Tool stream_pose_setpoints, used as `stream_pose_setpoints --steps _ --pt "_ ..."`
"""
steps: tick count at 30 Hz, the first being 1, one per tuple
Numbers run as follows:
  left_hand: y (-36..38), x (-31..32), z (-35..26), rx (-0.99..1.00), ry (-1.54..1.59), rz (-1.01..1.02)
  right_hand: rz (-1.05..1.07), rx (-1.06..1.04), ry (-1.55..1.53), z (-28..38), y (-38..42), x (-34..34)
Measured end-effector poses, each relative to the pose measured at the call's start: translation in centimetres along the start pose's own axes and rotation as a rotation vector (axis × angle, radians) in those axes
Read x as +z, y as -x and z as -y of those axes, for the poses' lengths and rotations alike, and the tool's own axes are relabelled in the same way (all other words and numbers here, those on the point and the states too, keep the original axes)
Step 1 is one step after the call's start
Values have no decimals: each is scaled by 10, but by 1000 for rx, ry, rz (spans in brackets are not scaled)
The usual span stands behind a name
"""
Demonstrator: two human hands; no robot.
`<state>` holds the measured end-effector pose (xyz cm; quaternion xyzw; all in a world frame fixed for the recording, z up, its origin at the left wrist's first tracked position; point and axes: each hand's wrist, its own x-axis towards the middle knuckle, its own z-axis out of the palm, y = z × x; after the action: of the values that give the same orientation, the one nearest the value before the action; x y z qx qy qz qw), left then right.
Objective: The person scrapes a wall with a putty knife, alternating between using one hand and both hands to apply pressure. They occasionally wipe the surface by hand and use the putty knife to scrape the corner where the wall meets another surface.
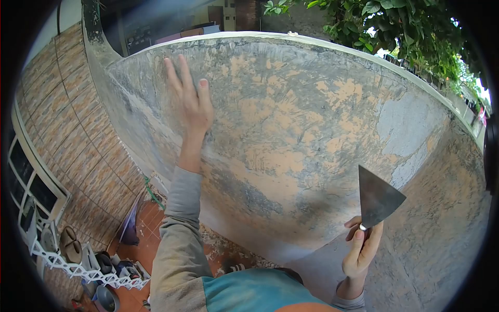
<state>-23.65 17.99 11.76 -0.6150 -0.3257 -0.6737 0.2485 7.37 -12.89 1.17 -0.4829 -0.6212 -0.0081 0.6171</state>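
Observation:
My left hand (193, 101) is laid against the upper left of a wall (275, 125), its fingers stretched out and apart. Peeling orange and grey patches of old paint cover that wall. In my right hand (359, 255), low on the right, is a scraper (378, 197) with a triangular metal blade pointing up. Fingers and thumb wrap its handle, which is mostly hidden, with a small white bit showing at the blade's base. In this view the blade overlaps the lower right part of the wall.
Shoes (70, 244) stand on a white lattice rack (88, 273) at lower left, beside a tiled house wall (67, 119). Paint flakes litter the red floor tiles (143, 229). A leafy tree (395, 26) hangs over the wall's top edge at upper right.

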Motion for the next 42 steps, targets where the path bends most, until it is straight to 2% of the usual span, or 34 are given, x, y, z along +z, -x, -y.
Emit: stream_pose_setpoints --steps 3,8,13,16,19,20,22,24,25,27,28,31,33,34,36,37,39,40,42 --pt "21 17 1 99 54 -21 158 -200 313 17 -57 0" --pt "38 11 14 85 40 19 61 -535 474 55 -145 55" --pt "53 -1 39 116 0 113 147 -705 668 93 -207 105" --pt "62 -7 61 140 -12 148 -24 -653 599 96 -226 130" --pt "68 -11 72 136 18 159 111 -737 919 107 -232 145" --pt "69 -12 75 144 28 158 144 -693 789 105 -229 144" --pt "70 -13 78 156 41 155 27 -792 624 102 -230 147" --pt "69 -12 78 153 51 148 19 -834 757 111 -229 151" --pt "70 -13 78 153 56 151 178 -694 1108 117 -227 152" --pt "74 -13 79 147 72 152 259 -663 1003 122 -222 150" --pt "74 -11 81 143 76 143 142 -749 838 119 -224 151" --pt "75 -10 79 123 94 141 155 -541 1116 117 -214 157" --pt "76 -13 79 127 101 148 242 -624 1122 114 -209 151" --pt "74 -11 80 127 98 139 134 -705 913 108 -211 150" --pt "73 -11 80 123 101 141 76 -712 968 112 -212 154" --pt "75 -12 79 119 104 151 125 -633 1234 121 -210 158" --pt "77 -13 79 121 115 154 159 -664 1121 118 -208 159" --pt "76 -11 80 120 114 146 65 -667 889 114 -207 157" --pt "74 -9 81 124 117 129 -35 -756 766 114 -213 160"
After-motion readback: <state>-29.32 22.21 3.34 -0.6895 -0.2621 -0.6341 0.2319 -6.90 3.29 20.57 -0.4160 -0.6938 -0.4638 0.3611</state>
